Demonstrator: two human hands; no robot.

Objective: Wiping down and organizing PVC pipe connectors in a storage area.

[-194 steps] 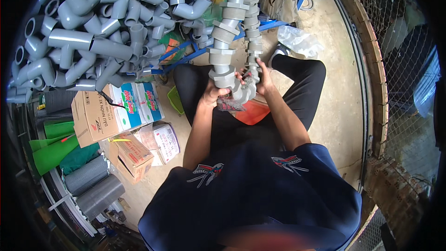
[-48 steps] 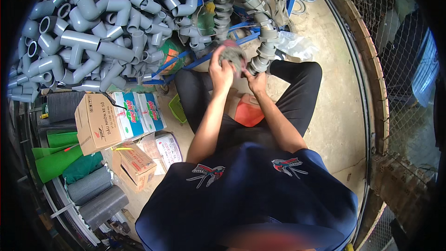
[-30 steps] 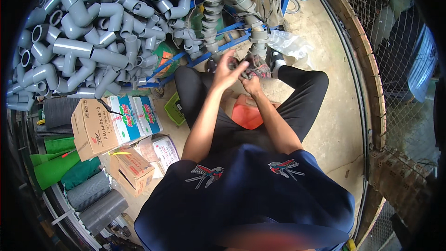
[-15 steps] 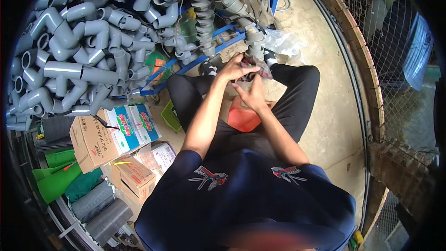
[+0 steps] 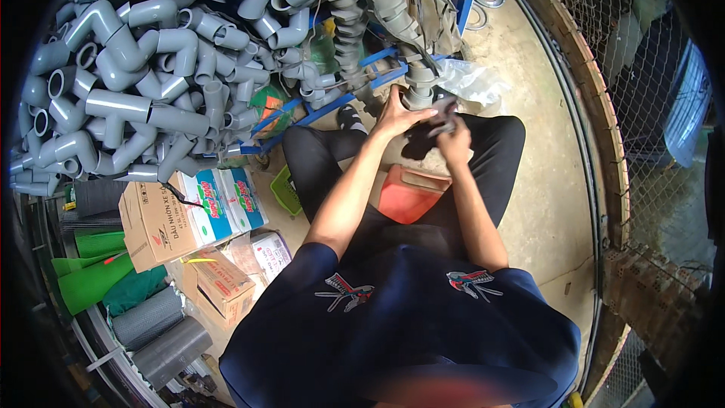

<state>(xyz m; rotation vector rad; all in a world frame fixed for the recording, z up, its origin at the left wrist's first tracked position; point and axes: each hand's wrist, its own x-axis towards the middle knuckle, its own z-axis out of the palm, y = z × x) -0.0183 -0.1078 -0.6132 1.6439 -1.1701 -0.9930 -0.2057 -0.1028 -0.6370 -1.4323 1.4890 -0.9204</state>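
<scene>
My left hand (image 5: 397, 115) is closed around the lower end of a grey plastic pipe fitting (image 5: 418, 97), the nearest of a stacked column of such fittings (image 5: 393, 11) that reaches away from me. A dark, crumpled cloth rag (image 5: 420, 141) is bunched in my right hand (image 5: 455, 143), just right of the fitting. The rag and the fingers of that hand are slightly blurred. Below both hands, between my thighs, sits a red plastic object (image 5: 408, 198) with a pale surface beside it.
Grey pipe elbows and couplings (image 5: 121, 102) heap up at the left beside a blue metal frame (image 5: 317, 109). Cardboard boxes (image 5: 215, 283) and a green basket (image 5: 285, 190) stand nearer. Clear plastic sheeting (image 5: 476, 81) lies beyond my right knee; wire mesh fencing (image 5: 604, 23) borders the right.
My hands, which were together at the rag, have separated. The left now grips the fitting's end; the right has swung right with the rag. The view has shifted slightly.
</scene>
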